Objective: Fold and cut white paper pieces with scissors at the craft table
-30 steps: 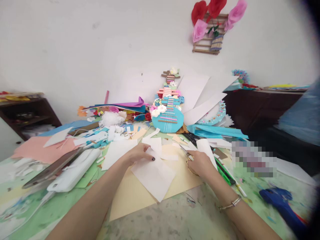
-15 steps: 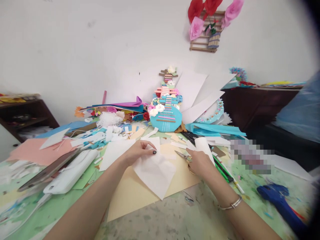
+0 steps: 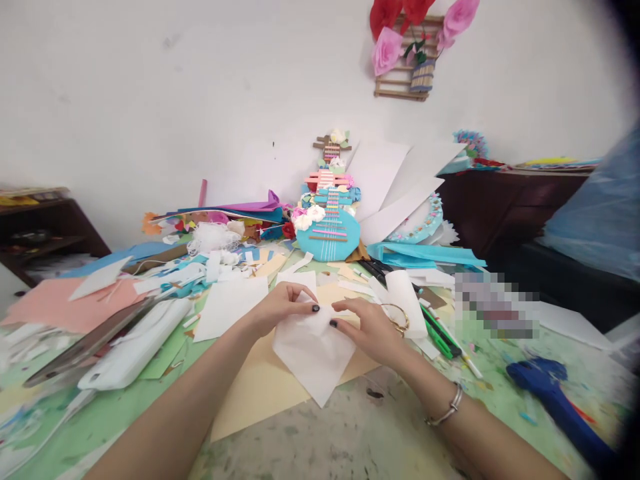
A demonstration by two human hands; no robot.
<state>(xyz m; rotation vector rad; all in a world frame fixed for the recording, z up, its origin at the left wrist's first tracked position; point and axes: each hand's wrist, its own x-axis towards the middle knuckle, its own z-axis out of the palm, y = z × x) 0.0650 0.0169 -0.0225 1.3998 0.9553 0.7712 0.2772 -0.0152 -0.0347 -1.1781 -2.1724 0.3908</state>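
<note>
A thin white sheet of paper (image 3: 315, 360), its point toward me, lies over a cream sheet of card (image 3: 250, 400). My left hand (image 3: 280, 308) pinches the upper edge of the white paper between thumb and fingers. At the paper's right side is my right hand (image 3: 367, 327), its thumb and forefinger spread with a gap between them. Whether its fingertips touch the paper I cannot tell. The scissors (image 3: 404, 323) lie just behind the right hand; only their gold handles show.
A blue paper guitar (image 3: 327, 237) stands against the wall. White paper scraps (image 3: 230, 303) and a power strip (image 3: 135, 343) lie left. At right are a white paper roll (image 3: 404, 300), green pens (image 3: 437, 333) and a blue glue gun (image 3: 555, 393).
My right hand has let go of the scissors and moved left to the paper. The left hand keeps its pinch. The whole view has shifted slightly.
</note>
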